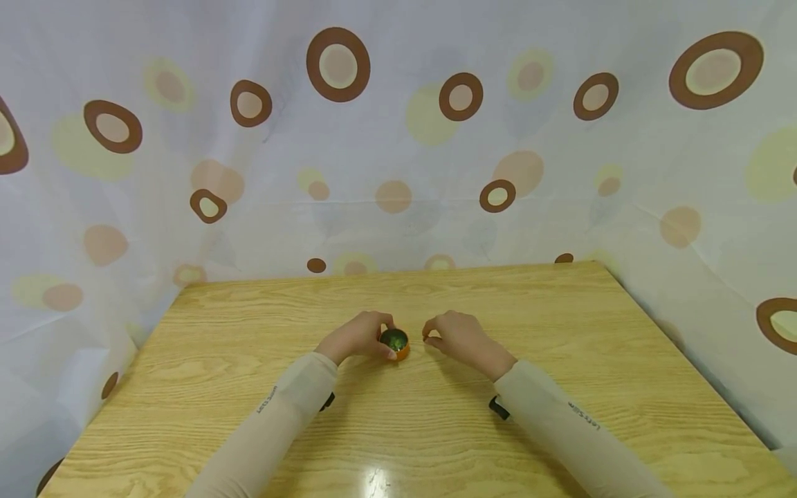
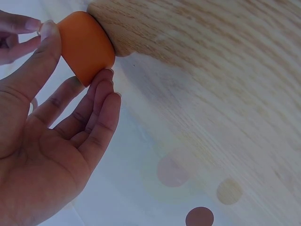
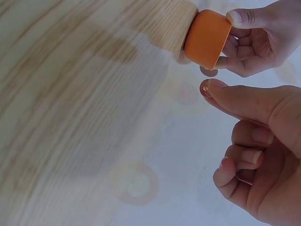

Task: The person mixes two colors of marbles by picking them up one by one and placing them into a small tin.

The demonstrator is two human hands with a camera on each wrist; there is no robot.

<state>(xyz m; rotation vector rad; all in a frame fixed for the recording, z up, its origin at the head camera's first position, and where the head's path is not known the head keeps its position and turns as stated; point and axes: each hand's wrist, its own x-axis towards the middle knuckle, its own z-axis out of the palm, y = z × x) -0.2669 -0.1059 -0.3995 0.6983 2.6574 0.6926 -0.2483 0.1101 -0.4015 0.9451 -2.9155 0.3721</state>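
A small orange cup [image 1: 403, 351] stands on the wooden table with its mouth up. Its inside looks dark green, with lighter glints at the bottom. My left hand [image 1: 363, 337] holds it from the left, the thumb on the near side and the fingers around the far side. In the left wrist view the cup's orange wall [image 2: 85, 47] shows between thumb and fingertips. Just right of the cup, my right hand [image 1: 461, 337] pinches a small, glossy reddish piece [image 3: 204, 88] between thumb and forefinger; its kind cannot be told. The other right fingers are curled in.
The wood-grain table [image 1: 249, 387] spreads out around both hands. Behind it and along its sides hangs a white curtain [image 1: 373, 152] with brown, yellow and peach circles. A dark wrist strap piece [image 1: 499, 407] shows under the right sleeve.
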